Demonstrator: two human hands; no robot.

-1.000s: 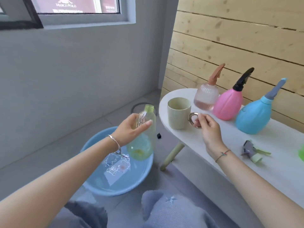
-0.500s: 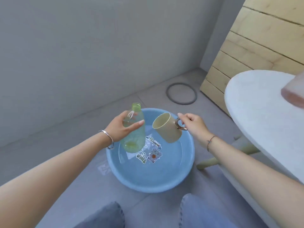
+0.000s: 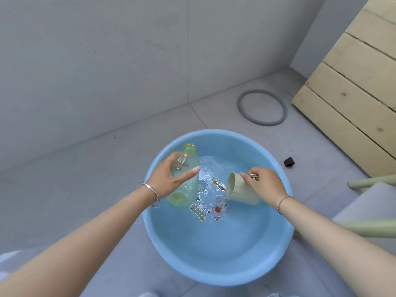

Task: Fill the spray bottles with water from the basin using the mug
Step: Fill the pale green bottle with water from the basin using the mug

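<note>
A round blue basin [image 3: 216,266] of water sits on the grey floor, with cartoon stickers on its bottom. My left hand [image 3: 171,179] grips a clear green bottle [image 3: 186,189] with no cap, held upright over the basin's left side. My right hand [image 3: 263,185] holds the beige mug [image 3: 237,189] by its metal handle. The mug is tipped on its side with its mouth facing left, low in the basin at the water, which ripples beside it.
A grey rubber ring [image 3: 261,107] lies on the floor behind the basin. A small black object [image 3: 289,162] lies to the right of the basin. Pale wooden planks [image 3: 355,82] stand at the right, and green table legs [image 3: 372,181] reach in from the right edge.
My right hand lifted the mug off the white table, carried it left over the basin and lowered it, tipped, to the water. My view dropped from the table to the basin.
</note>
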